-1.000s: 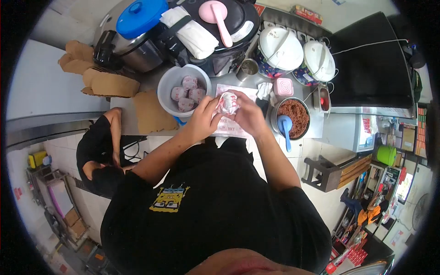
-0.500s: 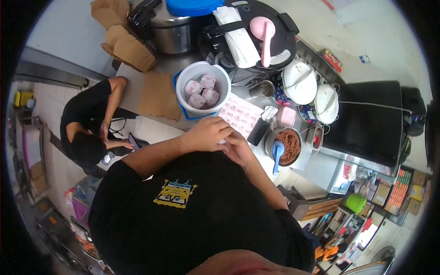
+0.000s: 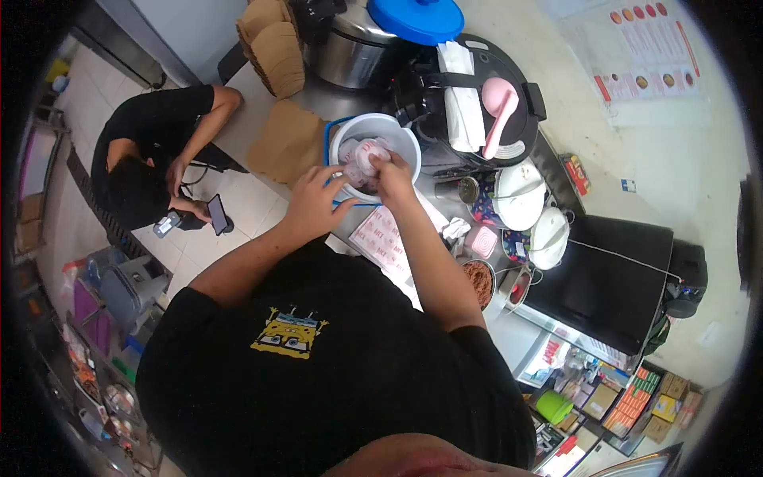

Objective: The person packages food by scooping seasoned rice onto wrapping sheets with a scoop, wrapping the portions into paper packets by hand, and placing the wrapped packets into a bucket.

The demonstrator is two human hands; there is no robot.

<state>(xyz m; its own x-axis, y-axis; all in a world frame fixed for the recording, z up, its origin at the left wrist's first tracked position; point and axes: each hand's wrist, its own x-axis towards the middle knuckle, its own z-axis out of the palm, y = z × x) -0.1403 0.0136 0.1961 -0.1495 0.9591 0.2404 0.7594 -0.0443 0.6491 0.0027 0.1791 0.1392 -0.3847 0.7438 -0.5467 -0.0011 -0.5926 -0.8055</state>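
Observation:
A white bucket (image 3: 408, 143) holds several paper-wrapped bundles. My right hand (image 3: 393, 176) reaches over its rim, fingers closed on a wrapped bundle (image 3: 370, 154) that is above the others. Beside the bucket's near left rim is my left hand (image 3: 318, 203), its fingers spread and nothing held in them. Printed wrapping paper (image 3: 383, 241) lies on the counter below the bucket. The pot of reddish-brown food (image 3: 479, 282) is partly hidden behind my right forearm.
Brown cardboard (image 3: 288, 143) lies left of the bucket. Behind it stand a steel cooker (image 3: 350, 56) and a black cooker (image 3: 517, 119) with a pink ladle (image 3: 498, 107). White-lidded pots (image 3: 520, 195) are at right. Another person (image 3: 151, 159) sits at left with a phone (image 3: 216, 215).
My hands have moved from in front of my chest up to the bucket. The right one has carried the wrapped bundle into it; the left has opened. The view has turned.

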